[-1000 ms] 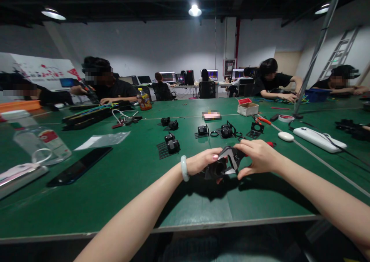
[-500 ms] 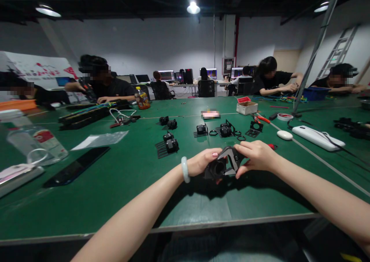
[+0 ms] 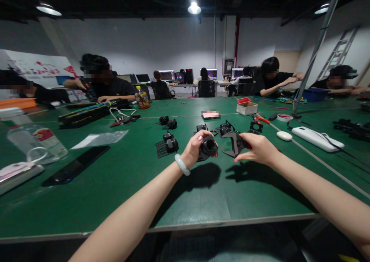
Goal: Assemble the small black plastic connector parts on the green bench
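My left hand (image 3: 194, 148) is closed round a black part with a round hollow opening (image 3: 208, 146), held above the table with the opening towards me. In my right hand (image 3: 258, 149) is an adjustable wrench (image 3: 236, 144), gripped near its head, its jaws apart and facing left. A gap separates the wrench from the black part. Behind my hands stand similar black parts with flat slotted plates (image 3: 226, 128), partly hidden. Another pair of black parts (image 3: 168, 143) sits to the left of my left hand.
The green table (image 3: 121, 200) carries a dark phone (image 3: 76, 165), a plastic bottle (image 3: 47, 142), and a plastic bag (image 3: 101, 139) on the left. To the right lie a white mouse-like object (image 3: 285, 135), a white power bank-like case (image 3: 317, 138) and orange-handled pliers (image 3: 263, 120). Co-workers sit across.
The wrench has come away from the black part. My left hand has moved left and up with the part, while my right hand holds the wrench a little higher and further right.
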The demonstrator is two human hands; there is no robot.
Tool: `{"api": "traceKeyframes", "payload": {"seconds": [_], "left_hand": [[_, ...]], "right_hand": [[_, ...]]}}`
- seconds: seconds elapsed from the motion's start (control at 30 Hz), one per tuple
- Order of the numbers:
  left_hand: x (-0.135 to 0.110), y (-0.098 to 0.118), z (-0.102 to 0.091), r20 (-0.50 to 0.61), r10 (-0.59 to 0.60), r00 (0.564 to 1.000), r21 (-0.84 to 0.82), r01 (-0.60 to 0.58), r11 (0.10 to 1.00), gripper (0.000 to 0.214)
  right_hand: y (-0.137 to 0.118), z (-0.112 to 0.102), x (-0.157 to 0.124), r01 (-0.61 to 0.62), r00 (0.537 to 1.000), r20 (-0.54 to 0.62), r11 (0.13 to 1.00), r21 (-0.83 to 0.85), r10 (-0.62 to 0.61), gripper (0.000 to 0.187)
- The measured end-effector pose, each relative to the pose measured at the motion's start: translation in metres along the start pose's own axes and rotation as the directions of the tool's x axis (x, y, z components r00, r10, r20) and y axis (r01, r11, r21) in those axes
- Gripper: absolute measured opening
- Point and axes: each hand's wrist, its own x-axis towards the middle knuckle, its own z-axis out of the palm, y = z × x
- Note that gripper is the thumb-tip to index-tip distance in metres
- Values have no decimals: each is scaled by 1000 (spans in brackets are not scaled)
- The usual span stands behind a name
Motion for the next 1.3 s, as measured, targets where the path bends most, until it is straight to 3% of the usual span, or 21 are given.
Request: {"api": "traceKeyframes", "payload": {"seconds": [0.13,0.27,0.37,0.5,0.67,0.9,1.3], "left_hand": [[-3,-6,9,-143,131,981,85,-120,989,43],[-9,-9,17,-277,286,917,176,-245,954,47],[-11,-10,21,-318,362,876,235,-297,925,48],[-13,-10,24,-330,397,856,314,-297,902,51],[-15,-11,27,-339,427,838,381,-293,877,53],[-21,-14,33,-343,407,846,373,-275,886,51],[-25,-13,37,-356,378,854,404,-225,887,49]], "right_hand": [[-23,1,3,-122,990,91,982,144,109,53],[-40,-1,5,-261,961,156,940,219,230,49],[-45,-5,6,-316,942,206,910,270,266,47],[-49,-9,6,-333,936,226,890,313,271,45],[-51,-8,5,-312,942,227,895,319,247,47],[-45,-3,3,-184,976,169,940,287,139,48],[-34,0,-1,-69,991,126,973,221,42,50]]}}
